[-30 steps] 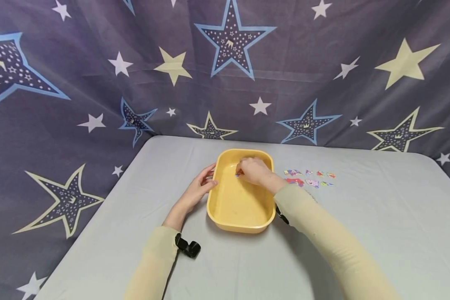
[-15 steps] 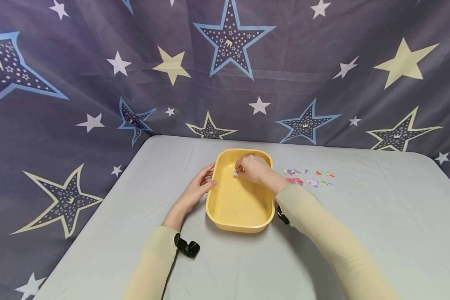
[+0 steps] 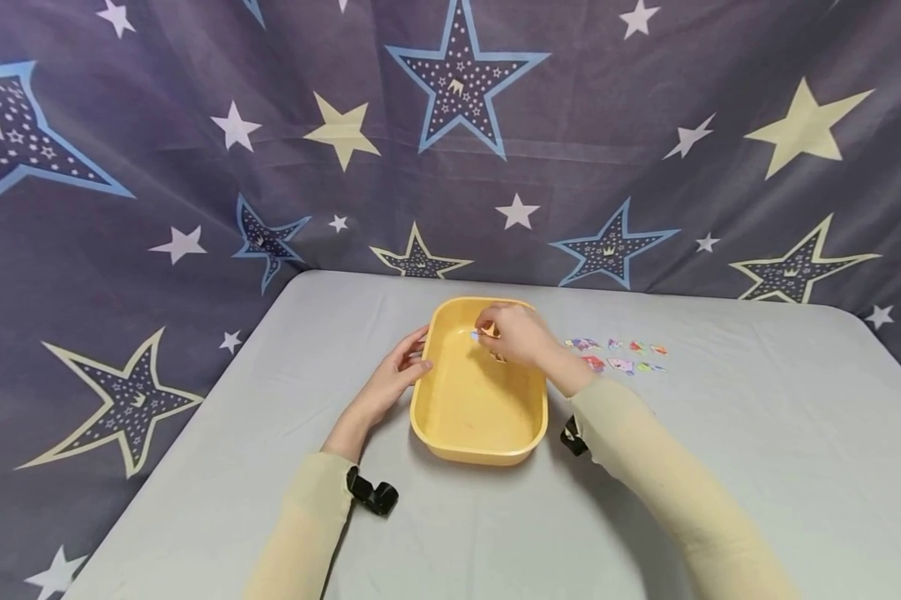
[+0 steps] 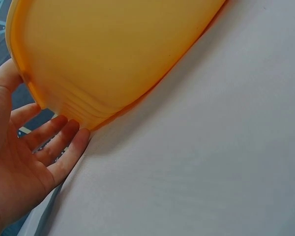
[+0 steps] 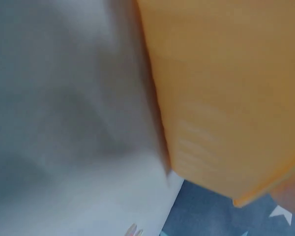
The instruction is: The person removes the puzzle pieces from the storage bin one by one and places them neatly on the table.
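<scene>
A yellow plastic basin (image 3: 480, 408) stands on the table. At its left side my left hand (image 3: 390, 379) grips it, thumb over the rim and fingers against the outer wall. The left wrist view shows those fingertips (image 4: 78, 140) along the wall's lower edge. Inside the far part of the basin my right hand (image 3: 521, 333) pinches a small colourful cutout (image 3: 489, 332), with orange and light blue showing at the fingertips. Its exact kind I cannot tell. Another small piece (image 3: 498, 357) shows just under the hand. The right wrist view mostly holds the basin's outer wall (image 5: 211, 98).
Several flat colourful cutouts (image 3: 620, 365) lie in two rows on the grey-white table (image 3: 758, 433), right of the basin. A dark star-patterned curtain (image 3: 608, 150) hangs behind and to the left.
My right hand has risen slightly and shifted a little right inside the basin, with more of the cutout showing. My left hand keeps its grip on the rim.
</scene>
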{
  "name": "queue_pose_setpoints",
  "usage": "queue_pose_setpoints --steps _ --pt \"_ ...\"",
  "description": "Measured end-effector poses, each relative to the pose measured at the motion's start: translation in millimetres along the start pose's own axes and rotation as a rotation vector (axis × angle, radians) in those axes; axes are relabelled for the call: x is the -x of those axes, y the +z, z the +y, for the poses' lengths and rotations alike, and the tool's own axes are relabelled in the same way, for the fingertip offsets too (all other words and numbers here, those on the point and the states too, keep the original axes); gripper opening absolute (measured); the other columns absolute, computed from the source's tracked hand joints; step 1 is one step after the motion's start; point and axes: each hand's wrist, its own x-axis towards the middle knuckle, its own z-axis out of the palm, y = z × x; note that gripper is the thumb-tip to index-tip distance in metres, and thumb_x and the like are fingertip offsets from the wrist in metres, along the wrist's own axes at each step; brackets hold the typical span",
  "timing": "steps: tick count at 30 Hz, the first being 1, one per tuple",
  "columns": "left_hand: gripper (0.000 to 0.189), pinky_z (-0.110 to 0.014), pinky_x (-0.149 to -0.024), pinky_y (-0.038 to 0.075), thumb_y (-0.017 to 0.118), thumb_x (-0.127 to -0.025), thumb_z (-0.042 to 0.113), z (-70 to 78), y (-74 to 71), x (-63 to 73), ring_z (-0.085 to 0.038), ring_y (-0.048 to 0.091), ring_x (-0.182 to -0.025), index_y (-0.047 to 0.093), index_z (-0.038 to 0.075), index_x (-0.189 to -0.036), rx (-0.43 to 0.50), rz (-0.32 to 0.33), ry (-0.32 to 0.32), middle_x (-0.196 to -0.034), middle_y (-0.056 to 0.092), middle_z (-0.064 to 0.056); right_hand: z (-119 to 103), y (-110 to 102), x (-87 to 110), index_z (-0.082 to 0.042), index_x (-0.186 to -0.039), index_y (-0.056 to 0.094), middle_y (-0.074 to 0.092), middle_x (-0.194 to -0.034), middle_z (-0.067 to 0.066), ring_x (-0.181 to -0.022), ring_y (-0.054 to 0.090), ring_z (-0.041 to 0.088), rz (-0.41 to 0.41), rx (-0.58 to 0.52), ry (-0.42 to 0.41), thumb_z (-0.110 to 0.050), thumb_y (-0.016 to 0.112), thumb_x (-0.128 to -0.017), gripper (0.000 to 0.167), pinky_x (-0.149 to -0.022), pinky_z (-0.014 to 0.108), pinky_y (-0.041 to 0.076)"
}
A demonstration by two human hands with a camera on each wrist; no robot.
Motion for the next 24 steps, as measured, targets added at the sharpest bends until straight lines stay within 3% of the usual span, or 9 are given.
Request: queue_pose_setpoints --steps 5,12,19,24 --pt "0.059 -0.034 -0.088 0.047 0.053 -0.088 0.017 -0.5 -0.7 -0.2 -0.025 0.049 -0.113 0.031 0.027 -0.141 0.006 -0.004 -0.003 -0.134 0.041 -0.009 4.3 -8.7 8.6 -0.01 -0.092 0.068 0.067 -0.087 0.0 -0.075 0.062 0.013 0.024 -0.04 0.048 -0.02 0.063 -0.082 0.015 -0.067 0.028 0.049" --pt "0.06 -0.037 -0.092 0.044 0.053 -0.089 0.016 -0.5 -1.9 -0.4 -0.028 0.047 -0.116 0.028 0.027 -0.143 0.017 -0.025 -0.022 -0.137 0.038 -0.011 10.9 -20.8 22.5 -0.009 -0.092 0.068 0.068 -0.087 0.001 -0.073 0.062 0.014 0.052 -0.021 0.047 -0.019 0.065 -0.081 0.015 -0.066 0.028 0.05" --pt "0.061 -0.036 -0.092 0.044 0.05 -0.089 0.013 26.5 1.5 14.1 -0.031 0.046 -0.116 0.024 0.016 -0.145 0.004 -0.037 -0.022 -0.138 0.036 -0.017 18.9 -32.4 40.6 -0.009 -0.093 0.067 0.068 -0.087 0.003 -0.073 0.062 0.015 0.067 -0.026 0.066 -0.018 0.065 -0.081 0.015 -0.064 0.029 0.05" --pt "0.061 -0.034 -0.09 0.045 0.05 -0.089 0.012 26.9 1.1 13.8 -0.028 0.047 -0.114 0.025 0.016 -0.144 0.007 -0.033 -0.023 -0.137 0.037 -0.016 30.1 -43.8 55.7 -0.01 -0.097 0.066 0.068 -0.09 0.003 -0.076 0.062 0.016 0.081 -0.047 0.096 -0.018 0.064 -0.082 0.018 -0.063 0.032 0.05"
